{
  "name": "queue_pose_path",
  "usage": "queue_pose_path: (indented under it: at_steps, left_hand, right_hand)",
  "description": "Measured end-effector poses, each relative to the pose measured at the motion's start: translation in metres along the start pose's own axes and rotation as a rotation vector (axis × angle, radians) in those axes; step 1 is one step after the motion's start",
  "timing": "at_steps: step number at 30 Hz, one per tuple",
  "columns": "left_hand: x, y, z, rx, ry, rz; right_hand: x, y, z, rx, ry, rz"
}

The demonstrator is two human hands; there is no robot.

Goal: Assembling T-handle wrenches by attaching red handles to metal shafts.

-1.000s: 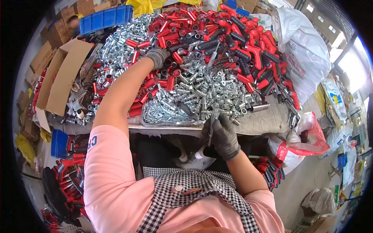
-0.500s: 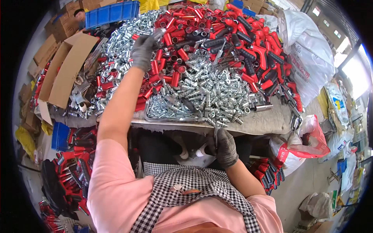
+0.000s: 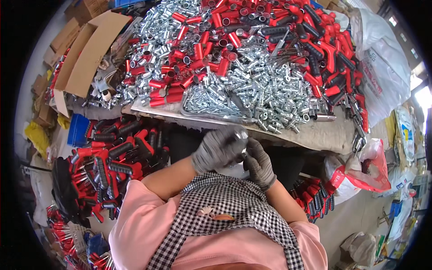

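Observation:
My gloved left hand [image 3: 215, 147] is closed around a short silver metal sleeve [image 3: 241, 134], mostly hidden by the fingers. Close beside it, my gloved right hand [image 3: 262, 166] pinches a slim metal piece [image 3: 244, 152], of which only a small part shows. Both hands meet in front of my checked apron [image 3: 216, 198], just below the table's near edge. On the table above them lie a heap of small silver fittings [image 3: 288, 101], a tray of screws [image 3: 209, 101], silver sleeves [image 3: 157, 31] and red tubes [image 3: 198, 51].
Red-and-black handles [image 3: 333, 49] pile up at the table's right, beside a big white sack [image 3: 387, 67]. More finished-looking handles [image 3: 108, 171] lie low on the left near a blue bin [image 3: 78, 129]. An open cardboard box [image 3: 92, 54] stands at the left; a red-and-white bag [image 3: 360, 171] sits right.
My left hand has come back from the sleeve pile on the table, bringing a silver sleeve down to my right hand. The view has shifted, showing more of the handles at lower left.

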State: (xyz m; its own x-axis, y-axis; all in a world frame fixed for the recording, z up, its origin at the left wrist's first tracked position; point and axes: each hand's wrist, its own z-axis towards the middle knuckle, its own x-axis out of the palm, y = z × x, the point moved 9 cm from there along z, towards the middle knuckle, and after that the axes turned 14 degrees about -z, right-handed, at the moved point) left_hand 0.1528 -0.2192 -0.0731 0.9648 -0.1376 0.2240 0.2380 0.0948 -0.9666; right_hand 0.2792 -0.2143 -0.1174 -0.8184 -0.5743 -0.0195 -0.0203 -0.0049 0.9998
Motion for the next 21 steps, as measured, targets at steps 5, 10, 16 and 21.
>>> queue_pose_path:
  at_steps: [5,10,16,21]
  left_hand:
    - [0.008,0.01,-0.004,-0.092,0.011,-0.254]
    - [0.035,0.001,-0.001,0.194,0.182,0.428]
    - [0.042,-0.011,0.014,0.05,0.504,0.586]
    - [-0.054,-0.036,0.063,0.204,-0.313,1.443]
  right_hand:
    - [-0.001,0.009,-0.006,-0.058,0.022,0.049]
    - [0.003,0.026,-0.003,-0.277,0.172,0.321]
    - [-0.001,0.022,-0.013,-0.237,0.126,0.192]
    - [-0.049,0.024,0.006,-0.021,0.018,0.747]
